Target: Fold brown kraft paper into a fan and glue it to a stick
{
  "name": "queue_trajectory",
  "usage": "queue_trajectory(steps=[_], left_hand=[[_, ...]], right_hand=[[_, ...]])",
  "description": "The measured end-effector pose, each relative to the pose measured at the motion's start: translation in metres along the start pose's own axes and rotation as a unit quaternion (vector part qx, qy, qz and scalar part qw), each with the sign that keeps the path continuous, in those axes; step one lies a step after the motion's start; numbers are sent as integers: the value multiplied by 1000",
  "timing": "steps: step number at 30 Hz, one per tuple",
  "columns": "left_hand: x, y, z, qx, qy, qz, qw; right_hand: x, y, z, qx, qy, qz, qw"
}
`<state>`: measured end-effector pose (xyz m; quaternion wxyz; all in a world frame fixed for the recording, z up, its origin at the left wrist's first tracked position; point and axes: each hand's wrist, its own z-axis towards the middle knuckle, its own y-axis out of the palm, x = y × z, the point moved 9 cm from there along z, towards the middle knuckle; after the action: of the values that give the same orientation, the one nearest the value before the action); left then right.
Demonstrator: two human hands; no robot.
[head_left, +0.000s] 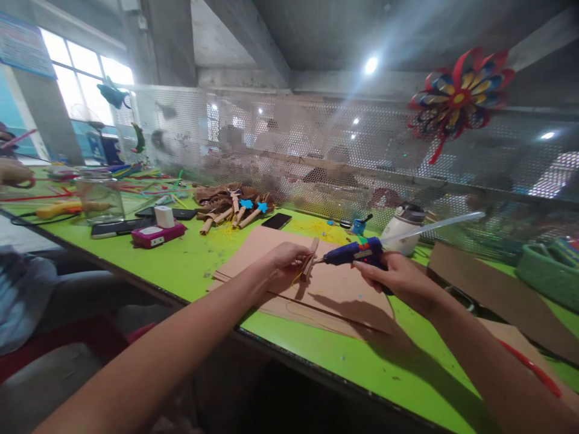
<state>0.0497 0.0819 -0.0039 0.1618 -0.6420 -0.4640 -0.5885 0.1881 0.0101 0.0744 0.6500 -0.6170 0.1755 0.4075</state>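
Pinching a cardboard roll (310, 258) steady over the surface's near edge, left hand (284, 260) is meeting right hand (398, 278), which is gripping the glue gun (357, 252) nozzle-first toward it.

**What you can't make out**

Your right hand (398, 278) covers the glue gun (357, 253) grip and trigger. Beyond the mesh screen (316, 144), everything is blurred. A seated person (27, 295) is cut off at the left edge, and the pile of brown paper figures (233, 206) is too small to read.
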Motion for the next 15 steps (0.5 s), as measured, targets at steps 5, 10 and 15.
queue_trajectory(steps=[5, 10, 15], left_hand=[[2, 0, 2, -3, 10, 9, 1000], [7, 3, 0, -4, 37, 20, 999], [4, 1, 2, -1, 22, 30, 999]], right_hand=[[0, -1, 0, 4, -4, -3, 1000], [-3, 5, 2, -3, -1, 8, 1000], [-9, 9, 0, -15, -6, -2, 1000]])
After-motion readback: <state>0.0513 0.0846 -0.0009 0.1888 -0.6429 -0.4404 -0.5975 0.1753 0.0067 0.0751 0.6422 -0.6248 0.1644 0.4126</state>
